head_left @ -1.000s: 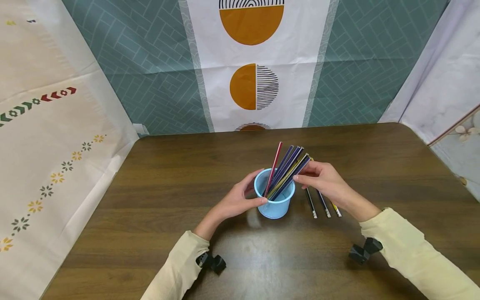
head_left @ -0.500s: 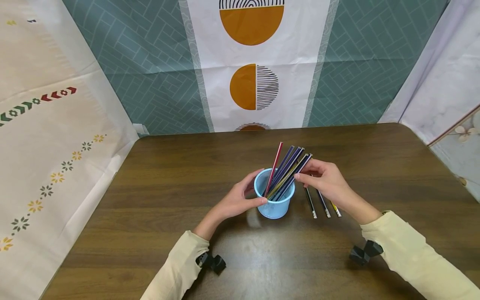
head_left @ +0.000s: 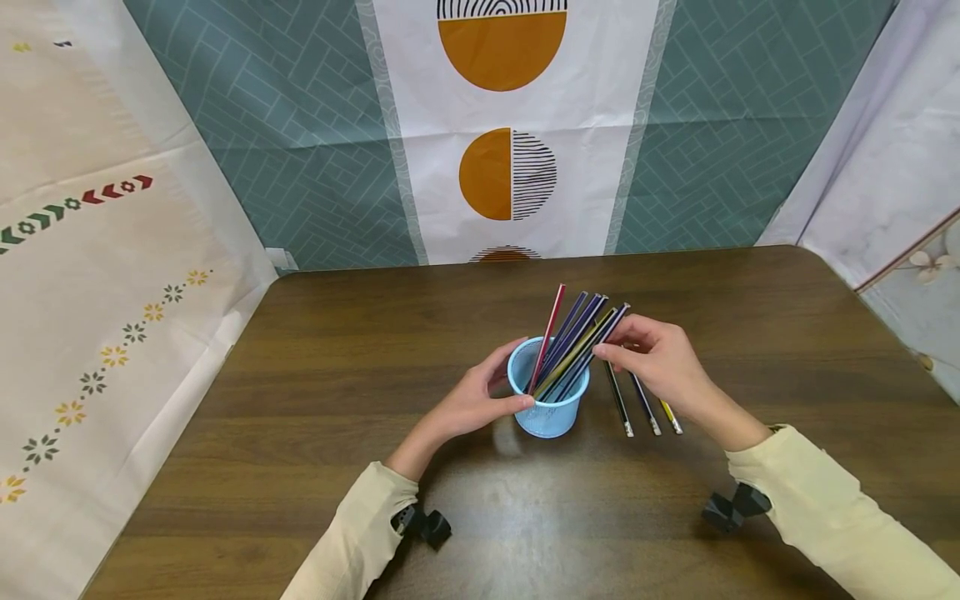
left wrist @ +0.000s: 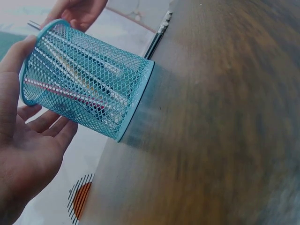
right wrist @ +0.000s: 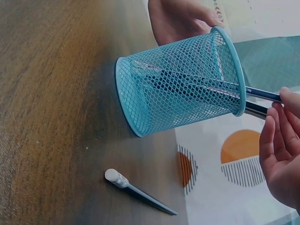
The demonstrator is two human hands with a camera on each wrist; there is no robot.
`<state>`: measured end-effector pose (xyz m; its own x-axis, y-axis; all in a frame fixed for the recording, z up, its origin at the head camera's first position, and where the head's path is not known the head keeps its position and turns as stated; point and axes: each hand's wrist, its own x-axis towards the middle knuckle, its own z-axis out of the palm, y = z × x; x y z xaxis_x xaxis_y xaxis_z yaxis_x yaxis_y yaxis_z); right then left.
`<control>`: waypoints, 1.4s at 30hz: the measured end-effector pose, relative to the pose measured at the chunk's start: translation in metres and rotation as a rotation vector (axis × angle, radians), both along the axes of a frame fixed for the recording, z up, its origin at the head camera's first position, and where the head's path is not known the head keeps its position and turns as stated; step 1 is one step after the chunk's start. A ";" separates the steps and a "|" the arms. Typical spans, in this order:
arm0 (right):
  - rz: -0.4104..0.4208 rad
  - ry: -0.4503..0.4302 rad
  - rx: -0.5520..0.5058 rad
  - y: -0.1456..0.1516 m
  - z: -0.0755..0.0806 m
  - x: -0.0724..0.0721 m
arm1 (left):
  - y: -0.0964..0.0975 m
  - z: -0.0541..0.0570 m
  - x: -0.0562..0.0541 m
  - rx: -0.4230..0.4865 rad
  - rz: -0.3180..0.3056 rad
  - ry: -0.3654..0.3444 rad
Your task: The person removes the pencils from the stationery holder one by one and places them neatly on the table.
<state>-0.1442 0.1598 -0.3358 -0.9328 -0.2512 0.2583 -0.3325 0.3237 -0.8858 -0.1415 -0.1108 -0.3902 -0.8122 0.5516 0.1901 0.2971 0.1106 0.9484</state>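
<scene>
My left hand (head_left: 483, 396) grips the blue mesh cup (head_left: 547, 423), upright on the table (head_left: 337, 350), near its rim. My right hand (head_left: 663, 358) pinches a dark pencil (right wrist: 265, 94) leaning inside; light finger pressure and a steady cup should, I judge, prevent tipping.

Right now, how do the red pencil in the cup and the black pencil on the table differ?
Pose: the red pencil stands leaning in the cup; the black pencil lies on the table.
End: the black pencil shows a white eraser; none is visible on the red pencil.
Colour: one is red, the other black.
Shared: both are long and thin.
</scene>
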 end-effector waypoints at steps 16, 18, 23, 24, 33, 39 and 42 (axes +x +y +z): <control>-0.028 0.099 0.000 0.002 0.013 0.004 | 0.000 -0.002 -0.001 0.001 -0.002 0.007; -0.035 0.107 0.016 0.004 0.015 0.004 | 0.000 -0.002 -0.001 0.003 -0.002 0.008; -0.026 0.129 -0.020 0.006 0.019 0.004 | 0.001 -0.002 -0.001 0.015 -0.008 0.008; -0.022 0.135 -0.035 0.006 0.020 0.004 | 0.001 -0.002 -0.001 0.018 -0.010 0.006; -0.008 0.214 -0.109 0.005 0.025 0.003 | -0.001 -0.002 -0.001 0.005 -0.007 0.002; -0.004 0.260 -0.118 0.004 0.031 0.002 | -0.001 -0.002 -0.001 -0.007 -0.002 0.005; 0.007 0.269 -0.157 0.002 0.035 0.002 | 0.000 -0.001 -0.001 -0.013 0.002 0.006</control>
<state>-0.1426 0.1622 -0.3012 -0.8238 -0.1949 0.5322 -0.5639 0.1868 -0.8044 -0.1424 -0.1110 -0.3909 -0.8121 0.5523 0.1882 0.3030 0.1234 0.9450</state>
